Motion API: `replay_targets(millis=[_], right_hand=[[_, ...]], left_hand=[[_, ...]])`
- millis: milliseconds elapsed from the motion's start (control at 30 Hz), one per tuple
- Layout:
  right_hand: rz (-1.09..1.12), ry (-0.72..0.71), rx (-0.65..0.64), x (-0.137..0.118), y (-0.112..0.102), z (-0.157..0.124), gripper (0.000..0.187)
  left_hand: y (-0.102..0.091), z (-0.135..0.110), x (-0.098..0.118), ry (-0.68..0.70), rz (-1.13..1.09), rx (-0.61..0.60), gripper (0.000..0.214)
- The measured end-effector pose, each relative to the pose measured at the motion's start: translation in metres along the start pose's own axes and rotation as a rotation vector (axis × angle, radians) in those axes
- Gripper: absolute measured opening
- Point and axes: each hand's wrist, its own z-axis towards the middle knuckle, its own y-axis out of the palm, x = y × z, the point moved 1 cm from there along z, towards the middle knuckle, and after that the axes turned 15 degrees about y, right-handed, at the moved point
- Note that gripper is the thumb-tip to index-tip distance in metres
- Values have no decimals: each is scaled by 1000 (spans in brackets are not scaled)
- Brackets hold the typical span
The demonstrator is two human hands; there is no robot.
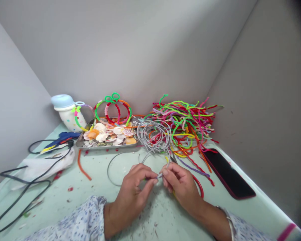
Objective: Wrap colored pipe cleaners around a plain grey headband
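A loose coil of grey wire (154, 135) lies in the middle of the table, with one strand running down toward my hands. My right hand (182, 184) pinches that grey wire between thumb and forefinger. Close beside it, my left hand (137, 190) is closed, thumb against forefinger, on the short end of the same wire. Both fingertips almost meet just above the table. Part of a red tube (199, 187) shows behind my right hand. A thin grey loop (108, 169) curves out to the left of my left hand.
A metal tray (107, 147) of seashells (101, 136) bears fuzzy pipe-cleaner rings (117, 112). Colourful pipe cleaners (185, 120) pile up at the back right. A phone (228, 174) lies at right. On the left are a bottle (69, 115), pliers (62, 139) and a black cable (47, 182).
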Motion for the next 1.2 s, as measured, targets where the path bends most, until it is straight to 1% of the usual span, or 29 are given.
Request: replay_targets(millis=[167, 300, 467, 633, 733, 833, 1200], right_hand=[[-137, -70, 63, -4, 0, 0, 32], [-184, -88, 111, -3, -2, 2, 28], [-169, -106, 161, 0, -6, 7, 26], [-85, -60, 243, -7, -7, 10, 25], [-46, -25, 250, -10, -6, 11, 26], [-41, -8, 244, -12, -6, 12, 26], [-22, 6, 244, -14, -6, 12, 27]], left_hand=[[0, 1, 2, -61, -34, -21, 7], [0, 1, 0, -84, -61, -32, 10], [0, 2, -1, -92, -84, -36, 12], [2, 1, -3, -126, -93, -73, 15], [3, 1, -5, -156, -105, -113, 15], [3, 1, -7, -179, -109, -120, 16], [2, 1, -4, -149, -112, -111, 20]])
